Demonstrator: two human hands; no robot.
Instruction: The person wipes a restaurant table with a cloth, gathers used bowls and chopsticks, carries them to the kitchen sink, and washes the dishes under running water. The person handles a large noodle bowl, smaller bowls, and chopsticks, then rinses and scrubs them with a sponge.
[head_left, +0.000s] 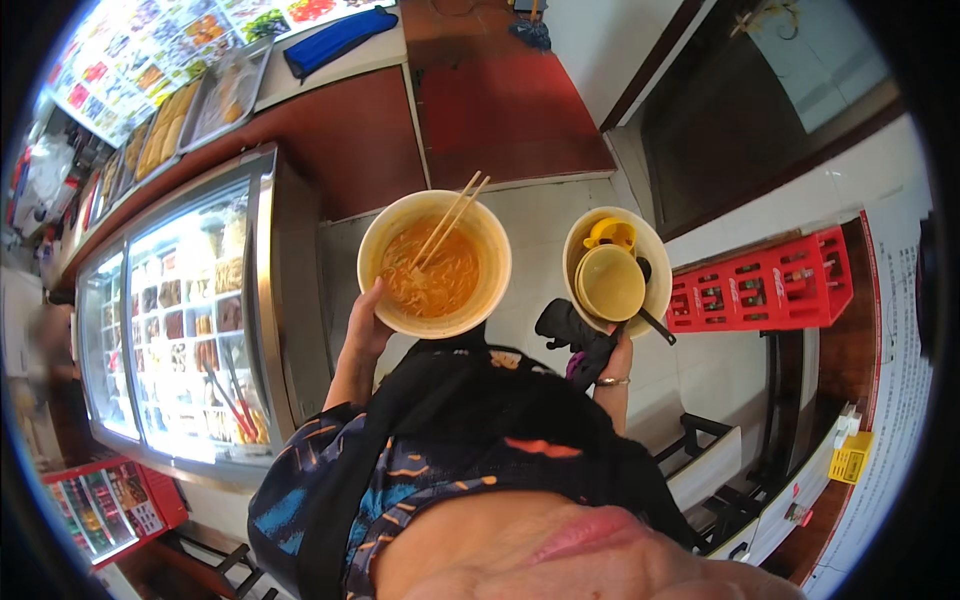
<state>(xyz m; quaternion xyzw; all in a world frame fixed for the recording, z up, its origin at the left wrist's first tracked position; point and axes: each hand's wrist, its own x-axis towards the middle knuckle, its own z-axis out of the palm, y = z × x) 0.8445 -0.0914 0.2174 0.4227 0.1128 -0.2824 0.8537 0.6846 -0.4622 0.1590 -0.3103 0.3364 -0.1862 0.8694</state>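
My left hand (369, 319) grips the rim of a large cream bowl (491, 300) at its lower left. Orange soup with noodle pieces (431, 266) lies in the bowl, and a pair of wooden chopsticks (452, 219) leans in it against the far rim. On the right, my right hand (616, 361) holds a second cream bowl (660, 255) from below. Inside that one sit smaller stacked bowls (613, 281), a yellow cup-like item (613, 231) and a utensil with a black handle (656, 326). A black cloth-like item (568, 326) hangs beside my right hand.
A lit glass display fridge (266, 300) stands at the left, below a counter with metal food trays (225, 97). A blue folded item (341, 41) lies on the counter. A red bottle crate (757, 285) is at the right, above white tables (780, 517) and black-framed stools (705, 450).
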